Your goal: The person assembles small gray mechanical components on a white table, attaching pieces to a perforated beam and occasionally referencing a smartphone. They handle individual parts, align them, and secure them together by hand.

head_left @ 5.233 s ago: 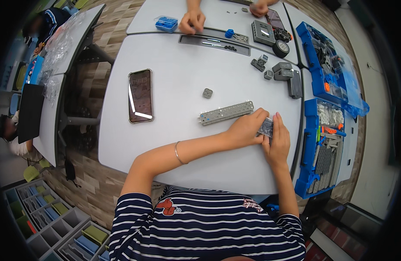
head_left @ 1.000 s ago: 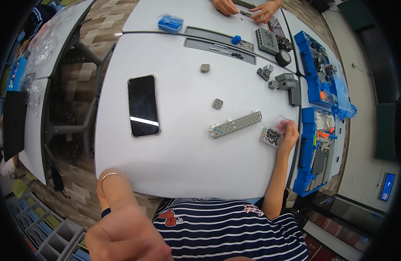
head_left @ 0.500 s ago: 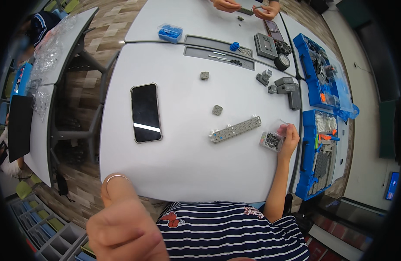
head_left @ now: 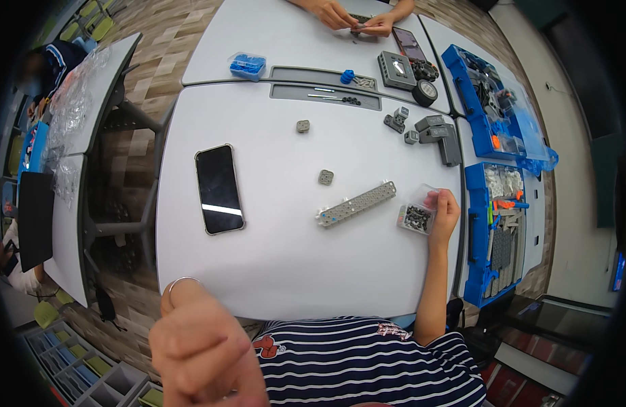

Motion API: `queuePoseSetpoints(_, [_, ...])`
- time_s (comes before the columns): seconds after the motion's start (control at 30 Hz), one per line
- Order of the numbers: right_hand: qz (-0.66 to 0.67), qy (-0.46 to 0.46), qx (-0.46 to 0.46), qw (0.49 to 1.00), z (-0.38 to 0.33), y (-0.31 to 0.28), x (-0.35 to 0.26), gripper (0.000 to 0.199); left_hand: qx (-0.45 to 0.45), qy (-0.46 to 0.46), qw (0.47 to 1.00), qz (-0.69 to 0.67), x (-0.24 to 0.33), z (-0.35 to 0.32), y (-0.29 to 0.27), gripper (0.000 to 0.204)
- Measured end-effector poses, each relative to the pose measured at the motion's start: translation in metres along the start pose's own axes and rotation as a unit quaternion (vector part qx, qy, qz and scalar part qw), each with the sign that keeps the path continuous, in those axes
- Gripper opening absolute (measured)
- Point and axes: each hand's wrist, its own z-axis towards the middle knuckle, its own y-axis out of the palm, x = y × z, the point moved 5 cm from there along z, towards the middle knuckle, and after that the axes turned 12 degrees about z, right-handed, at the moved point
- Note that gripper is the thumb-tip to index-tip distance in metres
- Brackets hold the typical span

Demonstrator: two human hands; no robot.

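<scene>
My right hand [head_left: 444, 216] grips the edge of a small clear plastic box [head_left: 416, 220] at the right of the white table. Its lid stands open, and small dark and light pieces lie inside. My left hand [head_left: 207, 346], with a thin metal bangle at its wrist, is raised close to the camera at lower left. Its fingers are curled closed, and what they hold, if anything, is hidden. Left of the box lies a long grey perforated beam [head_left: 357, 203] with white pegs and blue spots. Two small grey blocks [head_left: 326, 177] sit beyond it.
A black phone [head_left: 219, 190] lies at left. Grey modules [head_left: 442, 139] stand at the back right, beside blue part cases [head_left: 492, 234]. A grey tray [head_left: 326, 96] is set along the table's far edge. Across it, another person's hands [head_left: 357, 19] handle a grey piece.
The view has shifted slightly, so the table things appear a little further left. My left hand has moved slightly rightward in the picture. My right hand still grips the box.
</scene>
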Motion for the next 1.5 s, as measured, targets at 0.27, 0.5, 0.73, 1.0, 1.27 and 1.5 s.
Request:
queuePoseSetpoints(0.27, [0.038,-0.003,-0.017,0.999,0.000,0.012,-0.004,0.035,-0.406,-0.011,0.911,-0.069,0.020,-0.074,0.140,0.041])
queuePoseSetpoints(0.5, [0.079,0.023,-0.060,0.995,-0.008,0.016,-0.007,0.032,-0.495,-0.077,0.861,-0.086,0.027,-0.169,0.205,0.027])
queuePoseSetpoints(0.73, [0.091,0.054,-0.108,0.988,-0.008,0.025,-0.020,0.029,-0.532,-0.073,0.842,-0.041,0.027,-0.185,0.219,0.030])
queuePoseSetpoints(1.0, [-0.142,-0.131,-0.101,0.976,-0.003,-0.001,-0.075,0.024,-0.527,-0.093,0.843,-0.052,0.021,-0.194,0.217,0.030])
queuePoseSetpoints(1.27, [-0.216,-0.076,-0.218,0.949,-0.020,0.003,-0.084,0.009,-0.531,-0.096,0.839,-0.063,0.020,-0.194,0.219,0.032])
queuePoseSetpoints(1.5, [-0.301,-0.080,-0.232,0.922,-0.031,0.024,-0.075,0.015,-0.529,-0.094,0.841,-0.070,0.020,-0.195,0.220,0.033])
